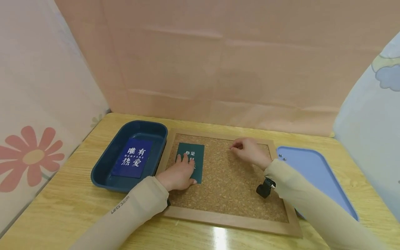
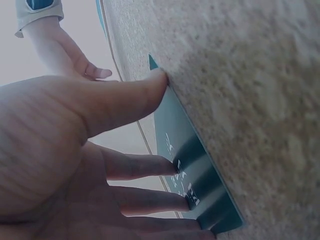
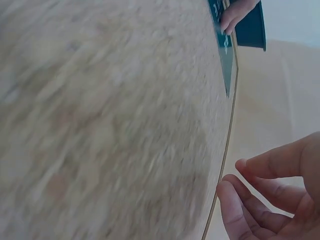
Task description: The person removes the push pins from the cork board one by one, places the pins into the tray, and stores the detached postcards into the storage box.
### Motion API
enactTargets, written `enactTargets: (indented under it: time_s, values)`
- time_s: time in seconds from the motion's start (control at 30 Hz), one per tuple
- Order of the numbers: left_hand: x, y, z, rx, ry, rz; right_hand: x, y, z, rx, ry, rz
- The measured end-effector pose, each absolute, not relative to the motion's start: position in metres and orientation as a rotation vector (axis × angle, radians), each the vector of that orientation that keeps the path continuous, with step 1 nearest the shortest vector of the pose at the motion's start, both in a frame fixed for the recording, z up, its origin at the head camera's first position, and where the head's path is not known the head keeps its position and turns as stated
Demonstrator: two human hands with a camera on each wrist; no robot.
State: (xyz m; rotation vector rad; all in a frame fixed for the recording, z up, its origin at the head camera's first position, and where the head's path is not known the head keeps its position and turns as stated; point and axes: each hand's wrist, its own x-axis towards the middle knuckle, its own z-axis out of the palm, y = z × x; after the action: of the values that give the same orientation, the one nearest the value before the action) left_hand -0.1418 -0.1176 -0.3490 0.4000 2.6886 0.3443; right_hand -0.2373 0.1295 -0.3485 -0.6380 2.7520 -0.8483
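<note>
My left hand (image 1: 179, 172) lies with spread fingers on a dark green card (image 1: 200, 163) printed with white characters. In the left wrist view its thumb (image 2: 150, 92) presses near the card's edge, and the other fingertips touch the printed face. Under the card is a wood-framed cork board (image 1: 231, 187). My right hand (image 1: 250, 151) hovers over the board's upper right, fingers bent and thumb and forefinger tips close together. The right wrist view shows a small gap between those tips; I cannot tell if something tiny is held there.
Left of the board stands a deep dark blue tray (image 1: 103, 180) with a purple-blue card (image 1: 131, 158) lying in it. A light blue shallow tray (image 1: 315, 173) sits at the right, partly behind my right sleeve, with small shiny metal pieces (image 1: 282, 157) at its upper left.
</note>
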Motion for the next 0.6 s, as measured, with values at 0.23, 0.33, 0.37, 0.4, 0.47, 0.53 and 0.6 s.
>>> enactTargets:
  time_s: [0.23, 0.33, 0.37, 0.4, 0.47, 0.53, 0.6]
  values:
    - [-0.140, -0.118, -0.348, 0.393, 2.687, 0.340, -0.237, 0.110, -0.352, -0.662, 2.716, -0.883]
    - [-0.140, -0.117, -0.348, 0.390, 2.685, 0.331, -0.237, 0.102, -0.353, -0.648, 2.706, -0.895]
    - [-0.140, -0.117, -0.348, 0.390, 2.686, 0.330, -0.237, 0.100, -0.353, -0.649, 2.708, -0.893]
    - [-0.140, -0.117, -0.348, 0.390, 2.687, 0.329, -0.237, 0.097, -0.353, -0.655, 2.711, -0.891]
    - [-0.140, -0.117, -0.348, 0.392, 2.688, 0.329, -0.237, 0.091, -0.353, -0.657, 2.705, -0.902]
    - [-0.141, -0.117, -0.348, 0.394, 2.689, 0.333, -0.237, 0.086, -0.353, -0.656, 2.699, -0.909]
    - [-0.141, -0.117, -0.348, 0.394, 2.691, 0.333, -0.236, 0.081, -0.353, -0.658, 2.689, -0.919]
